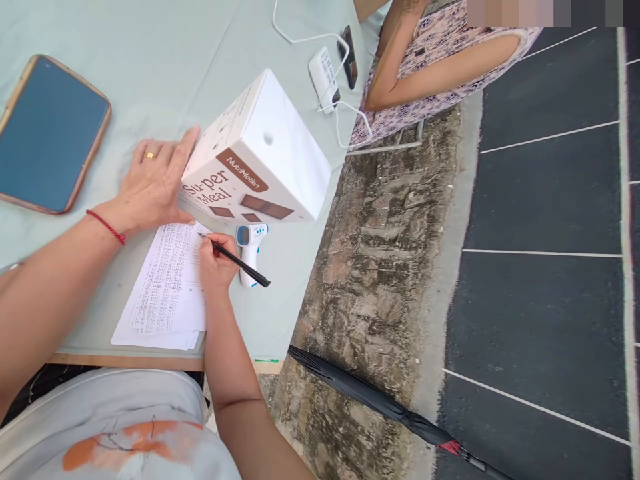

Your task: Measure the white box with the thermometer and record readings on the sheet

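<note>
My right hand (pixel 217 260) is closed around a black pen (pixel 243 261), its tip at the upper right of a stack of papers (pixel 167 287) with rows of small handwriting. Flat on the table, my left hand (pixel 157 177) has its fingers stretched out. Its thumb lies by the top edge of the papers, and its fingers rest against the near left side of a white box (pixel 295 147) printed "NutriMotion Su-per Meal". Beside my right hand lies a white and blue infrared thermometer (pixel 249 257), partly covered by the pen.
A tablet (pixel 50 133) in a brown case lies at the left. Behind the box are a white device (pixel 323 77) with a cable and a dark phone (pixel 349 57). Another person's arm (pixel 445 70) is at the table's far corner. A folded black umbrella (pixel 370 397) leans below the table's right edge.
</note>
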A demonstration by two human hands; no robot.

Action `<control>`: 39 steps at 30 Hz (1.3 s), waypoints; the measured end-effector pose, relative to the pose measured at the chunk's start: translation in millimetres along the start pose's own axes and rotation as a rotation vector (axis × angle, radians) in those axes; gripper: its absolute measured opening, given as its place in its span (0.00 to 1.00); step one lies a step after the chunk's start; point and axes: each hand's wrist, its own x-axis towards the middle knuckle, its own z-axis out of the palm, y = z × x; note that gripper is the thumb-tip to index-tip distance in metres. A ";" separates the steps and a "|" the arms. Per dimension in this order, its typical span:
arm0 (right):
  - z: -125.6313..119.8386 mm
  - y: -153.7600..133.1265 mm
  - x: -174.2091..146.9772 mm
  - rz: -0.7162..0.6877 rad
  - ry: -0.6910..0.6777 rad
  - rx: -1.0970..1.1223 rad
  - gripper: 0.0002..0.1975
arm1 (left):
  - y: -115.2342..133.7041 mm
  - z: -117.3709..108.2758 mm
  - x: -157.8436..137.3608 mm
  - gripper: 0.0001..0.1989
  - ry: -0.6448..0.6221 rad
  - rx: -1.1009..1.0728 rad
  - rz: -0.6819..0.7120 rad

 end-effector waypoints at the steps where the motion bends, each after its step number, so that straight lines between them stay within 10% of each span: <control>1: -0.1 0.1 -0.2 0.008 -0.004 -0.006 0.11 | -0.3 0.4 0.2 0.77 0.000 0.012 0.005; 39: 0.3 5.1 0.4 0.022 0.052 0.037 0.11 | 4.7 -2.8 -0.5 0.68 -0.032 0.084 -0.014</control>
